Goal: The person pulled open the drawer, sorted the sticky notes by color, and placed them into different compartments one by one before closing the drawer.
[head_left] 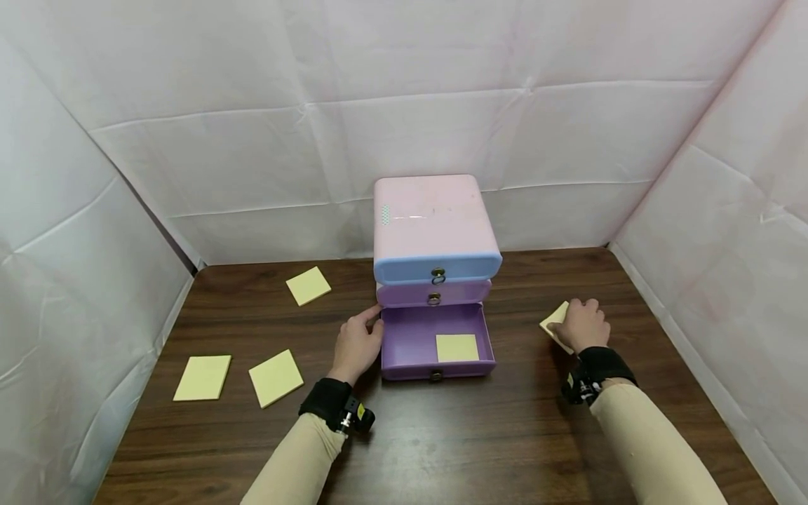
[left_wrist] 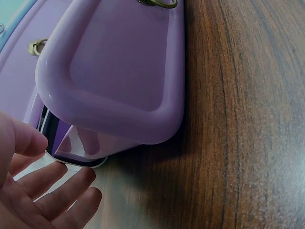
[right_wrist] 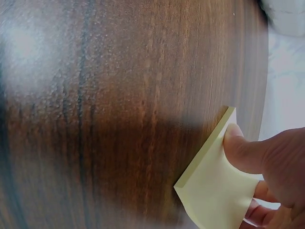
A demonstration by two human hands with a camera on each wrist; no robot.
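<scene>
I saw the sticky pad (head_left: pixel 554 320) tipped up off the table (head_left: pixel 480 435), well right of the drawer unit, pinched between thumb and fingers of my right hand (head_left: pixel 583 325). My left hand (head_left: pixel 357 345) lay relaxed, grasping nothing, fingers against the left side of the open bottom drawer (head_left: pixel 410 344), where another yellow pad (head_left: pixel 457 347) sat. Three more pads (head_left: pixel 275 377) lay further left.

Head view: high, looking forward and down over the table (head_left: pixel 442 435). Left wrist view: close beside the open drawer (left_wrist: pixel 119 71), also in the head view. Right wrist view: close, facing tabletop.
</scene>
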